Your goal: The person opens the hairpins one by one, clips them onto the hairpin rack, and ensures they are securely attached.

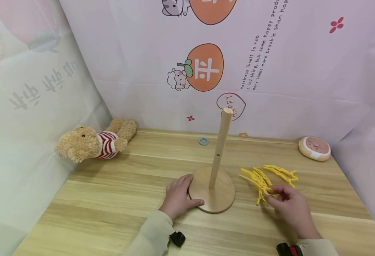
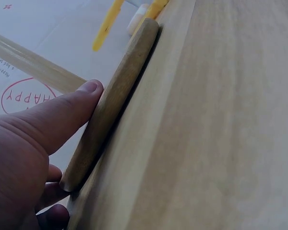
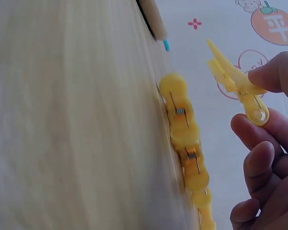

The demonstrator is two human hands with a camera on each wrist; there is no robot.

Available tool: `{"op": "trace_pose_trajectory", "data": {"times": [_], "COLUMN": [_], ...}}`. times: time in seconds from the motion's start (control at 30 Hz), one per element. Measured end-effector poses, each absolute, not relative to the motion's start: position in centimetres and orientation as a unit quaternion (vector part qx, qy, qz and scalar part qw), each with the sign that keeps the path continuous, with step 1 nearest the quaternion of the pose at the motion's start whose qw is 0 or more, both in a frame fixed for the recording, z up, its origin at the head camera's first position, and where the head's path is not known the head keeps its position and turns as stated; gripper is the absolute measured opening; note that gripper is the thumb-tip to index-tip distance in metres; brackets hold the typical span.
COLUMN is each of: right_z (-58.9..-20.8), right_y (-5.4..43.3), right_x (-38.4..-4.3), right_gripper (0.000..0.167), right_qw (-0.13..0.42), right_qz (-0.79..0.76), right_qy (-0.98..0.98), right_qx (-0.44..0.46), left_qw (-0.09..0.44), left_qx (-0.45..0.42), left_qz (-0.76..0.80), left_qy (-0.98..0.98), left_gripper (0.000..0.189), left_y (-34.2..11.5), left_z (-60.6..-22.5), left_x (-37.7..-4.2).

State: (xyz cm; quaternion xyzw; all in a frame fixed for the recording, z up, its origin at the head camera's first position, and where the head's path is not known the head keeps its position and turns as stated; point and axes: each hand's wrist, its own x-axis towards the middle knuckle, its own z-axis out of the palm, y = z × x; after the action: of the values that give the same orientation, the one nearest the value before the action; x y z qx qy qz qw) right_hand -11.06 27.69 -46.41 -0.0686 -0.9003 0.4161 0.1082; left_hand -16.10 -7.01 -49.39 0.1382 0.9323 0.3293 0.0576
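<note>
In the head view, a wooden stand has an upright round post (image 1: 220, 142) on a flat disc base (image 1: 222, 197). My left hand (image 1: 177, 197) grips the base at its left rim. The left wrist view shows the thumb (image 2: 69, 112) on top of the disc and fingertips at its edge. My right hand (image 1: 293, 208) is over a group of yellow clothespins (image 1: 259, 179). It pinches one yellow clothespin (image 3: 235, 79) between thumb and fingers, raised off the table in the right wrist view. Several other clothespins (image 3: 185, 134) lie beneath it, their springs showing.
A teddy bear (image 1: 107, 144) in a striped shirt lies at the back left. Behind the post is a small blue ring (image 1: 203, 141). A round cream-coloured object (image 1: 315, 148) sits at the back right. Printed cloth (image 1: 136, 64) encloses the wooden table (image 1: 110, 202).
</note>
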Motion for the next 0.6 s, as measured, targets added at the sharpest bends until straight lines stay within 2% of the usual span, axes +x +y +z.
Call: {"op": "trace_pose_trajectory", "data": {"times": [0.3, 0.6], "right_z": [-46.5, -46.2], "right_y": [26.4, 25.1], "right_x": [-11.0, -10.7], "right_gripper": [0.025, 0.028], "right_qw": [0.107, 0.067], "right_qz": [0.426, 0.443], "right_qy": [-0.898, -0.894], "right_qx": [-0.039, -0.032], "left_qw": [0.055, 0.048], "left_qx": [0.148, 0.152], "left_qz": [0.320, 0.318], "left_qy": [0.934, 0.935], "left_gripper": [0.096, 0.096], "left_y": [-7.0, -7.0], "left_z": [-49.5, -49.6], "left_x": [-16.1, -16.1]}}
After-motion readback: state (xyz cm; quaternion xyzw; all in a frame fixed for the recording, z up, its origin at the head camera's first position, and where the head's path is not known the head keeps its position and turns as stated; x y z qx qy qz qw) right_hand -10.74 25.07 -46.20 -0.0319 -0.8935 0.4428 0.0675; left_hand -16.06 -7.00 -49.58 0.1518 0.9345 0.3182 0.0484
